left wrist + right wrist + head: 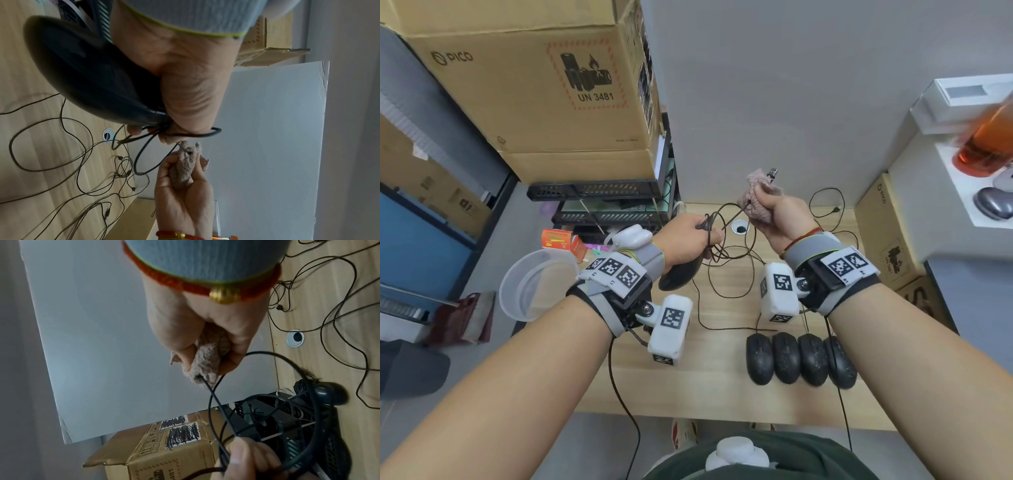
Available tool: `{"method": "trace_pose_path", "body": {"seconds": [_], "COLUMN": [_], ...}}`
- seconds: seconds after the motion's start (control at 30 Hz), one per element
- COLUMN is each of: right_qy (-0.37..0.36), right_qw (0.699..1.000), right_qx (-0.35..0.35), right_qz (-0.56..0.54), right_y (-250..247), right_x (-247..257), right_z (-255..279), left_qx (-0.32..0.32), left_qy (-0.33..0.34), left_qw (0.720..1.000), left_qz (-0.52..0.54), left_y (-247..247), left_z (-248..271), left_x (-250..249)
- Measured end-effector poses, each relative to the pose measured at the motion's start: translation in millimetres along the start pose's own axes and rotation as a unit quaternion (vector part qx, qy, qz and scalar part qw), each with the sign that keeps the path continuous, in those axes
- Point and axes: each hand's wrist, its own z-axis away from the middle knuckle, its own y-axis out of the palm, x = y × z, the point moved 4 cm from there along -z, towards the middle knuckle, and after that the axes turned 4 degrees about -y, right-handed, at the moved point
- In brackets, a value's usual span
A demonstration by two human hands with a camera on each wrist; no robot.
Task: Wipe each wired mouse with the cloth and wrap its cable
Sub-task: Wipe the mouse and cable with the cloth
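Left hand: gripping black mouse with its underside facing the left wrist camera, and pinching gathered cable loops at fingertips; likely keeping the coil from springing apart while the rest is cleaned. Holding all this above the desk, over its far left part.

Right hand: clenching around pink cloth, with cable running through the bunched cloth and USB plug sticking out above; apparently drawing the cable through to wipe it before winding.

Four more black mice: lying in a touching row near the desk's near edge, toward its right corner, cables trailing loose toward the far edge.
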Motion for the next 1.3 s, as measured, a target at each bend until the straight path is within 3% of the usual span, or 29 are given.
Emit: {"method": "trace_pose_path", "body": {"seconds": [0.13, 0.27, 0.47, 0.7, 0.83, 1.07, 1.17, 1.3], "right_qy": [0.052, 0.043, 0.045, -0.009, -0.018, 0.071, 0.152, 0.245], "right_qw": [0.999, 0.995, 0.981, 0.997, 0.991, 0.974, 0.964, 0.9], "right_qx": [-0.01, 0.081, 0.17, 0.044, 0.05, 0.109, 0.074, 0.082], "right_qz": [-0.003, 0.038, 0.086, 0.068, 0.124, 0.184, 0.205, 0.351], "right_y": [0, 7, 28, 12, 8, -28, -66, -86], "right_x": [-8, -11, -30, 0, 10, -40, -77, -125], "right_z": [3, 7, 22, 3, 2, -8, -13, 11], "left_qx": [-0.011, -0.052, -0.044, -0.025, -0.037, -0.099, -0.129, -0.133], "left_qy": [0.003, 0.002, 0.033, 0.023, 0.008, -0.044, -0.061, -0.077], "left_qw": [1.0, 0.999, 0.997, 0.999, 0.999, 0.994, 0.99, 0.988], "left_qz": [0.017, 0.014, 0.047, 0.003, 0.018, -0.007, -0.009, -0.02], "left_y": [-4, -9, -5, -8, -13, -41, -53, -52], "left_z": [1, 0, 1, 3, -1, -10, -11, -11], "left_x": [1, 9, -2, 10, 15, 39, 55, 77]}}
